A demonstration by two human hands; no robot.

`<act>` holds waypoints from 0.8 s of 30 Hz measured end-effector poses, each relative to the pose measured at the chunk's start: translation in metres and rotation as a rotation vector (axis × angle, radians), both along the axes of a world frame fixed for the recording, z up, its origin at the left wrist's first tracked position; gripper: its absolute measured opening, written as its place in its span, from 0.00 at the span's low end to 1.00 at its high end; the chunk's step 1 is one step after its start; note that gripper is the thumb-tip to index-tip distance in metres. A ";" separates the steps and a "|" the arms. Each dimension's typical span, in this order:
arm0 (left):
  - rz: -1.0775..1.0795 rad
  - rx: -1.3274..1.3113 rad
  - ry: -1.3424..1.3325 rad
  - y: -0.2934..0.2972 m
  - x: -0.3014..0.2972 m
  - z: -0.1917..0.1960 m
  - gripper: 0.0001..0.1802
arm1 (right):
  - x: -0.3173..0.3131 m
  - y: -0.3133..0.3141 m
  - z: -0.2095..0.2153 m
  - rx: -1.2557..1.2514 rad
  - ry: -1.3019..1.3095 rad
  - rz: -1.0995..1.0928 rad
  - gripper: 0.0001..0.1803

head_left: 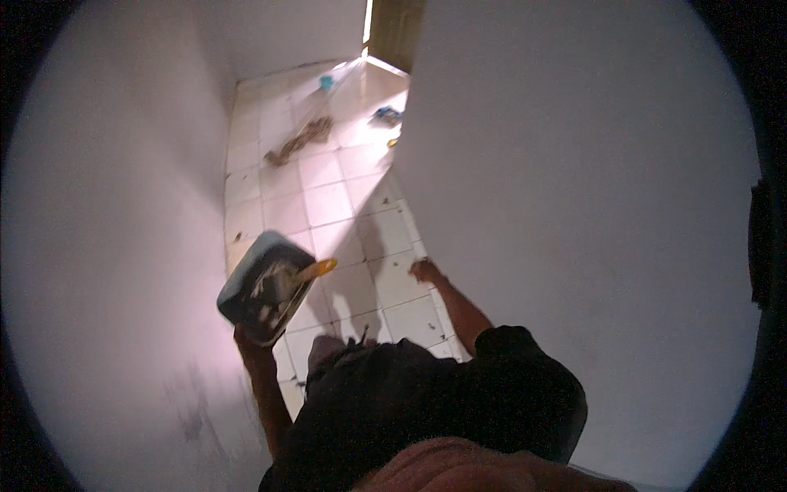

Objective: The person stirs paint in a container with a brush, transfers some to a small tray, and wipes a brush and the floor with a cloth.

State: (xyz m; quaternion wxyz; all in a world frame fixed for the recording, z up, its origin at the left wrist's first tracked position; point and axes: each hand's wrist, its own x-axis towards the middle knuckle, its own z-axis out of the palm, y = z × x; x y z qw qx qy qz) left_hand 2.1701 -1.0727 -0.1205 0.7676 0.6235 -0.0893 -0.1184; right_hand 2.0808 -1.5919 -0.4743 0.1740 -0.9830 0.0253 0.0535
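Dark-shirted, you stand on a tiled floor between two pale walls. Your left hand is clamped on the near end of a grey tub, most of its fingers hidden beneath; the tub is held above the floor, beside the left wall. Inside lies a pale material, and a tool with an orange-yellow handle rests in it, the handle jutting over the right rim. Your right hand hangs apart from the tub, near the right wall; blur makes it impossible to tell whether its fingers are closed. Dark specks dot the tiles. Farther off lie a crumpled brown cloth, a blue item and a small teal object, near a bright doorway.
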 end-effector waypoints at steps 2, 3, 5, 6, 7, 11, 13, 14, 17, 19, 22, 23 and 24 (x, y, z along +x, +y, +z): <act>0.086 0.046 0.025 0.011 0.021 -0.034 0.33 | 0.088 0.038 0.054 0.372 0.124 -0.185 0.18; 0.125 0.036 0.071 0.021 0.045 -0.055 0.33 | 0.119 0.066 0.082 0.668 0.248 -0.455 0.15; 0.076 0.114 -0.015 0.008 0.106 -0.067 0.33 | 0.188 0.058 0.120 0.534 0.099 -0.330 0.11; 0.090 0.117 -0.035 0.000 0.138 -0.061 0.33 | 0.227 0.055 0.140 0.379 -0.005 -0.133 0.11; 0.088 0.122 -0.038 -0.010 0.172 -0.058 0.33 | 0.244 0.048 0.130 0.375 0.067 -0.141 0.12; 0.098 -0.470 0.291 -0.073 0.219 -0.129 0.37 | 0.144 -0.061 -0.020 -0.233 -0.160 0.300 0.15; 0.109 -0.209 0.149 -0.083 0.303 -0.093 0.37 | 0.158 -0.039 -0.038 -0.165 0.395 0.123 0.16; 0.126 -0.200 0.181 -0.096 0.334 -0.084 0.38 | 0.139 -0.041 -0.050 0.066 0.625 -0.160 0.17; 0.018 -0.186 0.181 -0.120 0.413 -0.057 0.38 | 0.114 -0.009 -0.040 0.700 0.859 -1.111 0.15; -0.022 -0.156 0.170 -0.149 0.461 -0.058 0.40 | 0.119 -0.005 -0.012 0.796 0.909 -1.147 0.14; -0.083 -0.175 0.233 -0.201 0.546 -0.060 0.41 | 0.138 -0.037 -0.021 0.945 0.855 -1.296 0.14; -0.063 -0.171 0.286 -0.196 0.567 -0.076 0.40 | 0.139 -0.031 -0.036 1.008 0.843 -1.366 0.13; -0.056 -0.142 0.278 -0.205 0.589 -0.074 0.40 | 0.186 -0.032 -0.041 0.909 0.887 -1.287 0.10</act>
